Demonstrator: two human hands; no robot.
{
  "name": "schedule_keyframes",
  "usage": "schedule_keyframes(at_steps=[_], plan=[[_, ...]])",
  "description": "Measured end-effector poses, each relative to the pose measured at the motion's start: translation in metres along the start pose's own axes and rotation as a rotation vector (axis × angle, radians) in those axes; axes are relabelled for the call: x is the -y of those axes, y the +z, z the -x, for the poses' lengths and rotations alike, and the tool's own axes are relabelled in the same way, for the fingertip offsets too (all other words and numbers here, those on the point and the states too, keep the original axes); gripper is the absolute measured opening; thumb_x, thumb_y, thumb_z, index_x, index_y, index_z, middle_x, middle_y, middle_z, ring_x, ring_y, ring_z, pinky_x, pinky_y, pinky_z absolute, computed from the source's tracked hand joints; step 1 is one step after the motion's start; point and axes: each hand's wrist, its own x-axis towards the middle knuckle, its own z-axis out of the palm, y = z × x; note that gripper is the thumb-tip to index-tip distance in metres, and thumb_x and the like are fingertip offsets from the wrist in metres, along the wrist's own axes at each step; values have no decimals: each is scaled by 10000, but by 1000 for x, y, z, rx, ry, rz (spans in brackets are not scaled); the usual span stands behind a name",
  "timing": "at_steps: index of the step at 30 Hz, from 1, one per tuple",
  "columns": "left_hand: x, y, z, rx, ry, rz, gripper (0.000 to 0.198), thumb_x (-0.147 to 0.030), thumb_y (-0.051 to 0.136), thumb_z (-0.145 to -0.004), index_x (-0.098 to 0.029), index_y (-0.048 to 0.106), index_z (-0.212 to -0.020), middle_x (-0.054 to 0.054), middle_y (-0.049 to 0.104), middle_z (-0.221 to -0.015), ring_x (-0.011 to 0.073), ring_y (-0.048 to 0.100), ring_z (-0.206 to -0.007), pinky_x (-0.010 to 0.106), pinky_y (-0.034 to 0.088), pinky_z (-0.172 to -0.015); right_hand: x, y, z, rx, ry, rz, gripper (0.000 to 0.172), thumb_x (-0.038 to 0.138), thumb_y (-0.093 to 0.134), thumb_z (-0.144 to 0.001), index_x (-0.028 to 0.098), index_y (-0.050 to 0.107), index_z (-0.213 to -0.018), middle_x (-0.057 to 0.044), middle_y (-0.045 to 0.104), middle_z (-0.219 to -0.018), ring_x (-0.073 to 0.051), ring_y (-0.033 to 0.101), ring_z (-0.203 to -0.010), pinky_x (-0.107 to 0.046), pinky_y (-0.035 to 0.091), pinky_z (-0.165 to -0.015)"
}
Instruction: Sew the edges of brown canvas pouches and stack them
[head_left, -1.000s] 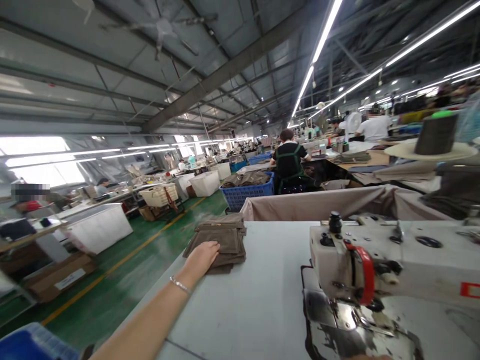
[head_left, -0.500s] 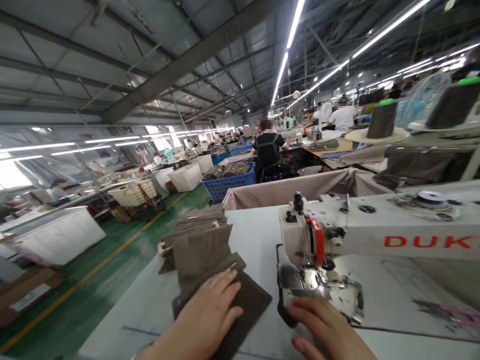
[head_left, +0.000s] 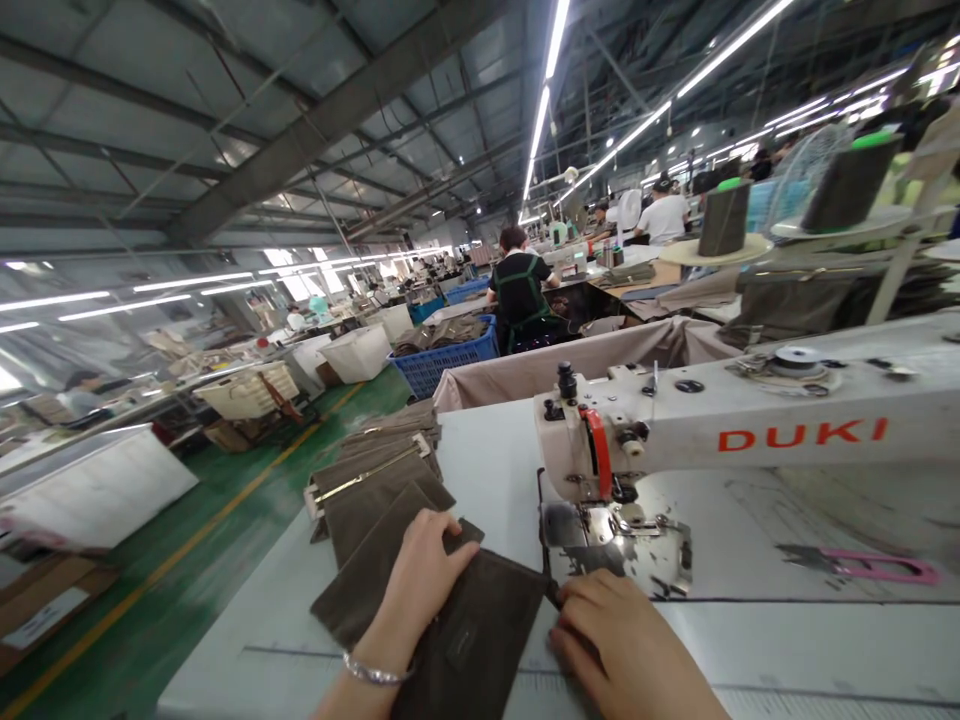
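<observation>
A dark brown-olive fabric piece (head_left: 487,640) with a small patch or tab on it lies on the white sewing table, left of the sewing machine's needle area (head_left: 607,525). My left hand (head_left: 427,565), wearing a silver bracelet, is closed on its upper edge, thumb and fingers pinching the cloth. My right hand (head_left: 626,645) has its fingers curled at the piece's right corner, just in front of the presser foot; its fingertips are partly hidden. Under and beyond my left hand lies a stack of similar fabric pieces (head_left: 375,485), one with a gold zipper (head_left: 367,470).
Pink-handled thread snips (head_left: 862,562) lie under the machine arm (head_left: 810,425). A ruler strip (head_left: 810,697) runs along the table's front. Beyond are a cloth-lined bin (head_left: 570,370), a blue basket (head_left: 446,360) of fabric, thread cones (head_left: 724,220) and a seated co-worker (head_left: 521,290).
My left hand has gone from lying flat on the cloth to pinching it. The fabric has turned and shifted, its corner now at my right hand. The zippered piece is uncovered; the view has swung right.
</observation>
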Motion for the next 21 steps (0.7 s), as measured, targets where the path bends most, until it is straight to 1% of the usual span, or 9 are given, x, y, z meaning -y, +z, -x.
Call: schedule_keyframes(at_steps=[2, 4, 7, 9, 10, 12, 15, 18, 21], plan=[[4, -2, 4, 10, -27, 19, 311, -405, 677, -784, -151, 631, -956, 76, 586, -985, 265, 584, -977, 362, 439, -882, 6, -6, -4, 46, 48, -24, 131, 146, 570, -908, 211, 630, -812, -10, 642, -883, -228, 570, -880, -379, 437, -792], [3, -5, 12, 18, -36, 26, 270, -350, 679, -770, -134, 634, -924, 89, 587, -955, 283, 579, -959, 387, 429, -876, 11, -8, -7, 70, 67, -55, 128, 142, 562, -916, 209, 633, -833, -15, 635, -868, -232, 567, -868, -380, 439, -781], [-13, -16, 29, 69, 11, 69, 43, -193, 618, -770, -155, 638, -770, 64, 604, -855, 253, 587, -863, 366, 428, -833, 17, -5, -8, 40, 68, -116, 91, 138, 599, -894, 207, 635, -941, -41, 628, -992, -259, 549, -974, -422, 434, -864], [-30, -29, 40, 120, 68, 130, 70, -156, 590, -780, -180, 643, -741, 33, 631, -835, 211, 600, -825, 313, 443, -796, 21, -4, -8, -18, 68, -163, 175, 140, 641, -862, 195, 611, -1025, -77, 593, -1136, -289, 506, -1089, -472, 405, -945], [-39, -37, 45, 152, 86, 207, 83, -159, 585, -792, -193, 657, -770, 19, 650, -847, 193, 611, -826, 286, 452, -784, 23, -5, -8, -43, 68, -193, 189, 137, 645, -854, 189, 597, -1030, -91, 573, -1179, -295, 488, -1124, -484, 394, -968], [-56, -54, 54, 216, 81, 462, 126, -184, 581, -818, -212, 679, -892, 5, 686, -901, 178, 635, -862, 255, 470, -789, 28, -11, -6, -78, 63, -264, 126, 118, 616, -859, 185, 576, -959, -96, 569, -1173, -279, 495, -1121, -463, 414, -964], [-73, -75, 65, 286, -9, 891, 221, -242, 639, -811, -191, 683, -1022, 33, 719, -943, 205, 662, -887, 268, 496, -800, 34, -31, -2, -130, 13, -338, 84, 125, 594, -861, 203, 567, -847, -72, 593, -1122, -250, 527, -1091, -404, 455, -932], [-82, -83, 73, 297, -79, 1101, 261, -322, 705, -781, -158, 714, -984, 64, 729, -903, 227, 665, -867, 278, 511, -773, 37, -51, 6, -162, -45, -356, 65, 195, 591, -884, 250, 624, -873, -28, 619, -1139, -228, 549, -1100, -368, 464, -939], [-88, -80, 78, 266, -107, 1244, 257, -359, 739, -757, -146, 741, -900, 65, 703, -839, 209, 637, -813, 264, 504, -721, 38, -64, 14, -176, -16, -403, 118, 231, 565, -905, 299, 660, -888, 22, 652, -1084, -177, 608, -1002, -286, 492, -871]])
